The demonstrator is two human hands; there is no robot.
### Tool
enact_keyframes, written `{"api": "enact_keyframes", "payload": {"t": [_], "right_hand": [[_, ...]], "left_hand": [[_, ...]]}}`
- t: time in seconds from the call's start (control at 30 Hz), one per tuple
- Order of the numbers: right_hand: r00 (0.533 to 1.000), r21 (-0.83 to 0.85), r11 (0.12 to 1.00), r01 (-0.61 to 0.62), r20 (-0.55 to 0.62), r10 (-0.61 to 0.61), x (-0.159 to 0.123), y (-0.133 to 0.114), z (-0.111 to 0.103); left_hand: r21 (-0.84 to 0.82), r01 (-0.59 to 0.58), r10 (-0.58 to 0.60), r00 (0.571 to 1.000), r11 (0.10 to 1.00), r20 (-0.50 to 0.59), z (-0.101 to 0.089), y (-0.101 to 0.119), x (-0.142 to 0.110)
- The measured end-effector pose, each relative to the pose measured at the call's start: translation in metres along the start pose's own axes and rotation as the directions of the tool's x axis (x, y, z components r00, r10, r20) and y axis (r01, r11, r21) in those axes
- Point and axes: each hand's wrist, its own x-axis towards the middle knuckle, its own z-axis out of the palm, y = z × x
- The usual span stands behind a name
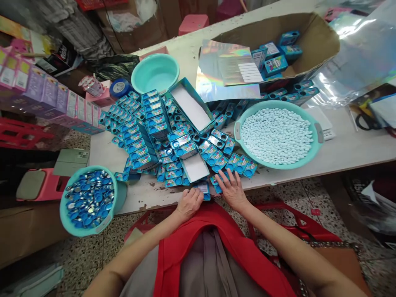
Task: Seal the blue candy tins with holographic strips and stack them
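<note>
My left hand (189, 203) is at the table's front edge with its fingers curled against a small blue tin (204, 189). The fingertips and whatever they press on are partly hidden. My right hand (232, 189) has its fingers spread and resting over small blue tins (215, 184) just to the right. Ahead of the hands stand an open box with a white inside (195, 167) and several tins with blue round lids (221, 163). A long open box (192, 105) lies tilted on the heap of tins behind.
A turquoise basin of pale tablets (276, 134) stands on the right. At the left table edge is a bucket of blue caps (89, 200). Farther back are an empty turquoise basin (156, 72), holographic sheets (227, 70) and a cardboard carton (321, 45) holding blue packs.
</note>
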Motion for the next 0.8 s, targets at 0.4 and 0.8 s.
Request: {"api": "enact_keyframes", "payload": {"t": [0.4, 0.8], "right_hand": [[0.980, 0.159, 0.977, -0.140, -0.115, 0.160, -0.029, 0.008, 0.017], [0.912, 0.348, 0.889, -0.299, -0.171, 0.373, -0.034, -0.028, 0.021]], "left_hand": [[-0.163, 0.342, -0.321, 0.936, 0.925, 0.144, -0.011, -0.010, -0.022], [-0.797, 0.466, -0.480, 0.838, 0.385, 0.259, -0.008, 0.026, 0.026]]}}
